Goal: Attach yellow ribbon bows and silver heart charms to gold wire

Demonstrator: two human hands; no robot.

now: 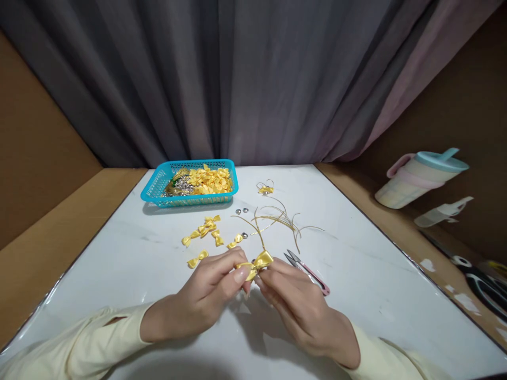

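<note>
Both hands meet at the front middle of the white table. My left hand [214, 287] pinches one side of a yellow satin bow [261, 259] between thumb and fingers. On the bow's other side, my right hand [295, 295] has its fingers closed at the lower edge. Gold cords [259, 229] rise from behind the bow; how they join it is hidden by the fingers. Loose gold cords [291, 224] lie just beyond. Several more yellow bows [206, 227] are left of the hands, and small silver beads [241, 210] sit near them. Pink-handled thread snips [312, 277] lie beside my right hand.
A blue basket [148, 191] of yellow bows, silver beads and gold cords stands at the back left. A corded bow [266, 190] lies at the back. Along the right side are a tumbler [412, 182], a small clear bottle [439, 212] and black scissors [485, 287].
</note>
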